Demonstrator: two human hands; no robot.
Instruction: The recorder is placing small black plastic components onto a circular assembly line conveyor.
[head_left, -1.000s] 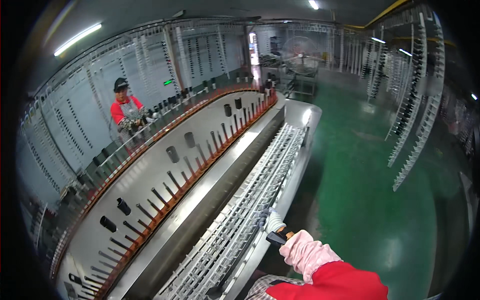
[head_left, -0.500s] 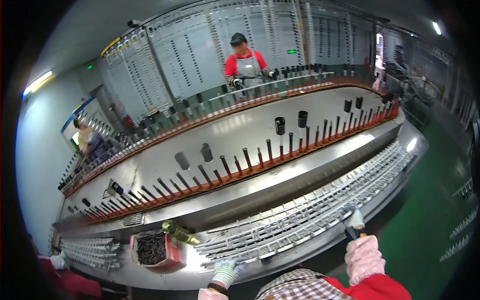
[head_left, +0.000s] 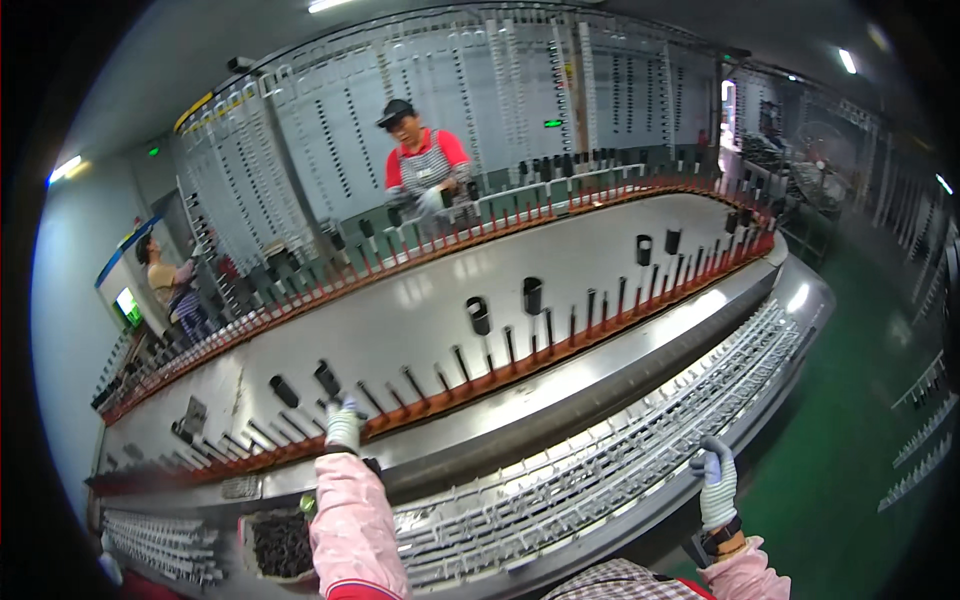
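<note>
My left hand (head_left: 343, 428), in a striped white glove, reaches over the conveyor's near edge to a black cylindrical cup (head_left: 327, 378) standing on a post. Its fingers are at the post just under the cup; the glove's back hides whether they close on it. Another black cup (head_left: 285, 391) stands just left of it. My right hand (head_left: 717, 485), gloved alike, is over the outer edge of the long white racks (head_left: 590, 470). Its fingers are partly bent and apart, with nothing seen in them.
Posts with black tops line the looped conveyor (head_left: 540, 365). A box of dark parts (head_left: 282, 545) and more white racks (head_left: 160, 540) lie at lower left. Across the conveyor a person in a striped apron (head_left: 425, 165) works; another person (head_left: 170, 285) stands far left.
My left hand has moved from the racks' near end up to the conveyor posts. My right hand has lifted off the racks' edge. The view has shifted, and the cups have travelled leftward.
</note>
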